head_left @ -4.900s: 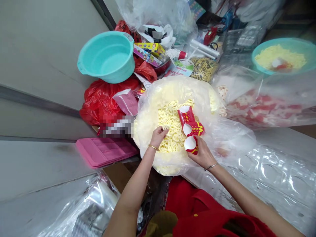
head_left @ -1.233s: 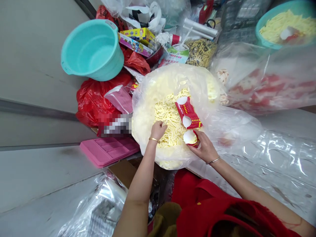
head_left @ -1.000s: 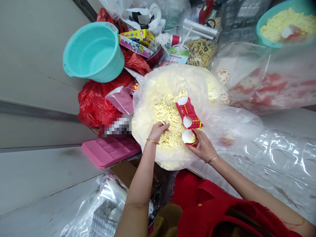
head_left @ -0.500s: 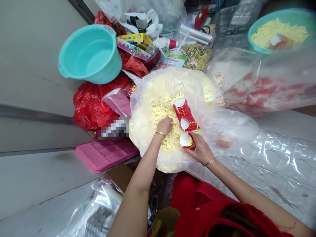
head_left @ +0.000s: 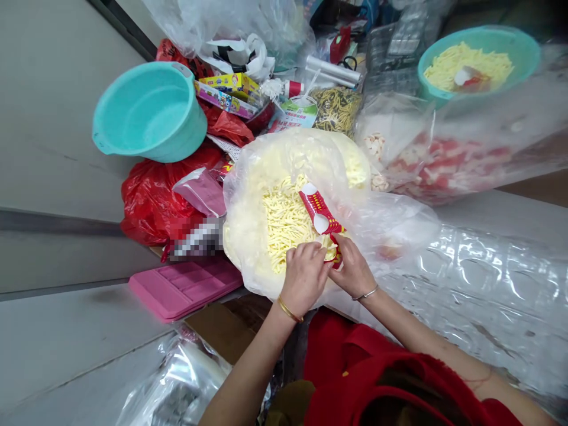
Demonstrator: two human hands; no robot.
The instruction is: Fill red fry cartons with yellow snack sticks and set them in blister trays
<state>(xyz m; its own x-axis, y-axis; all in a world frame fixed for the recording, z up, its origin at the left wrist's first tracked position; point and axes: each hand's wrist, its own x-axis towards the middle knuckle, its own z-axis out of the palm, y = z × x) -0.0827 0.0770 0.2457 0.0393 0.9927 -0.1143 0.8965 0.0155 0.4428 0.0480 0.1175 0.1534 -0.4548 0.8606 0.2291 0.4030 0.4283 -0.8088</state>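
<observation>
A large clear plastic bag [head_left: 248, 171] lies open, with a heap of pale yellow fries [head_left: 284, 219] inside. My right hand [head_left: 355, 269] grips a small red fry box [head_left: 338, 258] at the bag's near right side. My left hand [head_left: 306, 275] is at the mouth of that box, fingers bent together around fries that show at its fingertips; part of the box is hidden behind it. Just beyond, a stack of red fry boxes [head_left: 320, 207] with yellow markings and white insides rests on the fries.
An empty turquoise basin [head_left: 148, 112] stands at the back left above a red plastic bag [head_left: 151, 195]. Pink trays [head_left: 177, 287] lie below. Another turquoise basin [head_left: 528, 53] at the back right holds fries. Clear moulded plastic packaging [head_left: 488, 278] covers the right side.
My left hand has moved from the heap of fries toward me and right, to the box in my right hand. The view has shifted slightly.
</observation>
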